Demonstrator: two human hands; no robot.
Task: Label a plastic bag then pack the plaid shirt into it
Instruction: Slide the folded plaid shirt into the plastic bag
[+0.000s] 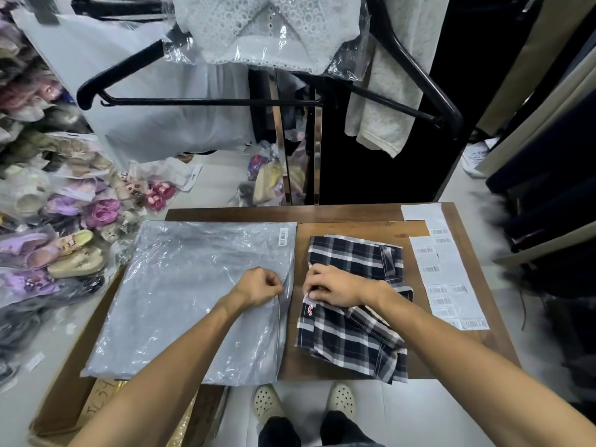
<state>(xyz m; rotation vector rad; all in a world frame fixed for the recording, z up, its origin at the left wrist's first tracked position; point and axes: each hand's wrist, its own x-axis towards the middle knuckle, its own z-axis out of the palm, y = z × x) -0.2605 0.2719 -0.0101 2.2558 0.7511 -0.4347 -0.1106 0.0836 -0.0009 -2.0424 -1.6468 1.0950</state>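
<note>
We work at a small wooden table (371,217) in a crowded stockroom. Nearest us, our left hand (258,287) pinches the right edge of the plastic bag (193,285), while our right hand (335,287) presses curled fingers on the folded plaid shirt (351,330) just beside it. The barcode label (283,236) sits at the bag's far corner. Thin film could slip or tear; the fold could spring open, snagging the mouth.
</note>
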